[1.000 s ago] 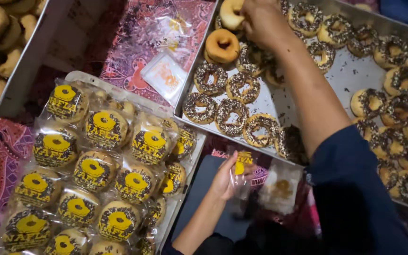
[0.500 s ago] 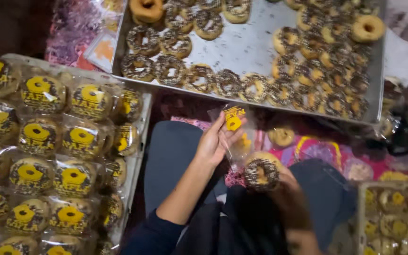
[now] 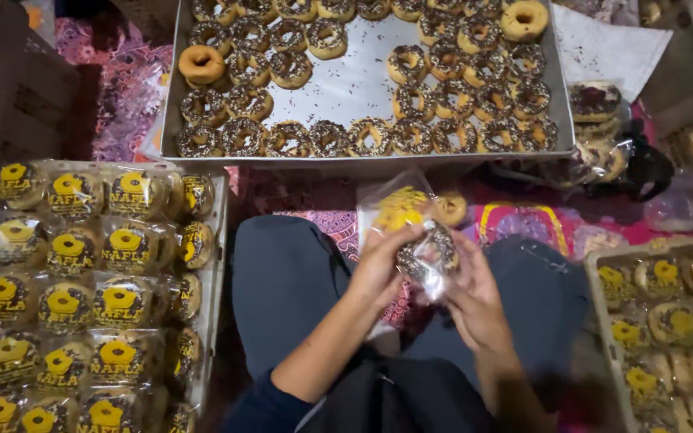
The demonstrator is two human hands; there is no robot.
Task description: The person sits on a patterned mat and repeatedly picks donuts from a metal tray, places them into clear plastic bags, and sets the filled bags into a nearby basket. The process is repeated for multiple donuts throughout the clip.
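From where I watch, the floor is covered with a patterned pink cloth (image 3: pixel 134 88), dimly lit, and crowded with trays. Ahead of the knees lies a big metal tray (image 3: pixel 354 80) with rows of chocolate-sprinkled doughnuts (image 3: pixel 415 100) along its edges and a bare, crumb-strewn middle; two plain glazed doughnuts (image 3: pixel 201 62) sit at its left and far right corners. To the left a tray of bagged doughnuts (image 3: pixel 82 289) holds clear packets with yellow labels, packed close in rows. At the lower right a second tray (image 3: pixel 667 321) carries more bagged ones, blurred. Beyond the metal tray's right end I see a few wrapped doughnuts (image 3: pixel 595 104) piled on clear plastic.

I sit cross-legged in dark trousers, both hands raised over my lap. My left hand (image 3: pixel 382 265) has its grip closed on the edge of a clear plastic bag (image 3: pixel 395 210) with a yellow label, the fingers curled round the bag's side. My right hand (image 3: pixel 475 301) grips from the other side, thumb and fingers pinching the plastic. A sprinkled doughnut (image 3: pixel 428 255) sits between the two hands, touching both, at the bag's mouth; how far inside it is I cannot tell.
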